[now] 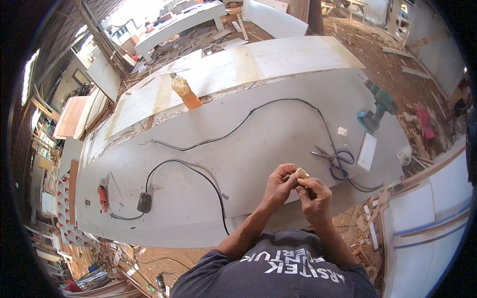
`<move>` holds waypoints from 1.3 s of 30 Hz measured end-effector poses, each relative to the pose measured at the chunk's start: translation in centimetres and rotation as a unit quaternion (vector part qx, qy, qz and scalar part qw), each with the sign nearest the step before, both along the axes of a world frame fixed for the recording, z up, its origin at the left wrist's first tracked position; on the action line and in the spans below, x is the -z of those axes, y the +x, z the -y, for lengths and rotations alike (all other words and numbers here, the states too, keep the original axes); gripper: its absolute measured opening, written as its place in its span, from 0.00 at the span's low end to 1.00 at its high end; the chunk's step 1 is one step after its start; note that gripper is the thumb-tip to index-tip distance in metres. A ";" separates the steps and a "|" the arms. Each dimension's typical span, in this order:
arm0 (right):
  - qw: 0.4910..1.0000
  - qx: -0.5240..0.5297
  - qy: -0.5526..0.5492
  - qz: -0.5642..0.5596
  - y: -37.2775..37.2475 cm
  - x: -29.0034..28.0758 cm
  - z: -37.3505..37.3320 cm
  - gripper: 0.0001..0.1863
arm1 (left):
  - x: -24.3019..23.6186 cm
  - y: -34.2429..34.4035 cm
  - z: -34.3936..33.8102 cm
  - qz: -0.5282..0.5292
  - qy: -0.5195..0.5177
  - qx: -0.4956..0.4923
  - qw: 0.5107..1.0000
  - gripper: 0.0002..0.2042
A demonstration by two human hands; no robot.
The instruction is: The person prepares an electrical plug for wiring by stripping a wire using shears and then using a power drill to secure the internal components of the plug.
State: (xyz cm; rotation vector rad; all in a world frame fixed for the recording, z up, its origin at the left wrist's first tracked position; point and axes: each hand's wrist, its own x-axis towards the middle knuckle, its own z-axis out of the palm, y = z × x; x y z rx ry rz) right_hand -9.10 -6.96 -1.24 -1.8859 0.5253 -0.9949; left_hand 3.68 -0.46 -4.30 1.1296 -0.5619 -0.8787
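My left hand (282, 185) pinches a small pale-yellow piece (302, 173) over the near edge of the grey tabletop (258, 149). Against the same piece are the closed fingers of my right hand (316, 195); its exact kind is too small to make out. Right of my hands lie scissors (342, 164) with blue loop handles, their metal end pointing left. A long dark cable (233, 130) with a bare, frayed left end curves across the table and passes near the scissors. A second black cable (198, 171) runs from a dark box (144, 202) to the near edge.
A teal cordless drill (377, 105), a white block (366, 151) and a small white scrap (342, 131) lie at the right. A bottle of orange liquid (186, 92) stands near white panels (278, 54) at the back. A red tool (103, 197) lies far left. Wood scraps litter the floor.
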 end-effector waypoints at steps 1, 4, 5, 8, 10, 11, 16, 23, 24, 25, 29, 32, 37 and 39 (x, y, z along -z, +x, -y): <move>1.000 0.004 0.003 -0.012 0.0 -0.4 -0.2 0.06 | 0.0 0.1 -0.2 -0.021 0.001 0.002 1.000 0.12; 0.998 0.015 -0.052 -0.014 -0.1 0.4 0.2 0.06 | 0.2 0.3 -0.3 -0.010 0.011 -0.008 1.000 0.12; 0.999 0.014 -0.050 -0.012 0.0 0.3 0.2 0.06 | 0.2 0.4 -0.3 -0.029 0.009 -0.020 0.999 0.12; 0.998 0.011 -0.059 -0.009 -0.1 -0.1 0.1 0.06 | 0.3 0.5 -0.5 -0.075 0.010 -0.057 0.996 0.13; 0.996 0.004 -0.085 -0.007 -0.1 0.1 0.3 0.06 | -0.1 0.8 -0.5 -0.083 0.023 -0.089 0.992 0.13; 0.995 0.005 -0.100 -0.020 -0.2 0.0 0.3 0.06 | -0.5 0.9 -0.3 -0.062 0.032 -0.100 0.993 0.13; 0.986 0.001 -0.158 -0.059 -0.1 -0.1 -0.1 0.07 | -2.7 0.1 -0.4 0.053 0.059 -0.119 0.990 0.13; 0.991 0.021 -0.132 -0.014 0.0 -0.1 0.1 0.08 | -2.0 -0.8 0.2 0.091 0.054 -0.125 0.987 0.13; 0.993 0.024 -0.117 -0.013 0.0 -0.3 0.0 0.08 | -2.0 -0.9 0.2 0.090 0.049 -0.124 0.987 0.13; 0.994 0.027 -0.103 -0.013 0.0 -0.5 -0.1 0.09 | -1.9 -1.0 0.3 0.090 0.044 -0.124 0.987 0.13; 0.992 0.032 -0.117 0.016 0.0 -1.0 0.1 0.09 | -1.4 -1.5 0.5 0.106 0.045 -0.119 0.986 0.11; 0.992 0.030 -0.120 0.001 -0.3 -1.2 0.3 0.09 | -1.6 -1.8 0.7 0.104 0.049 -0.107 0.988 0.10; 0.984 0.028 -0.173 -0.009 -0.6 -2.0 0.6 0.09 | -0.1 0.5 0.9 0.003 0.045 -0.043 0.998 0.10; 0.984 0.022 -0.178 -0.013 -1.0 -2.4 0.6 0.09 | -0.3 1.2 1.8 -0.111 -0.005 -0.060 0.992 0.11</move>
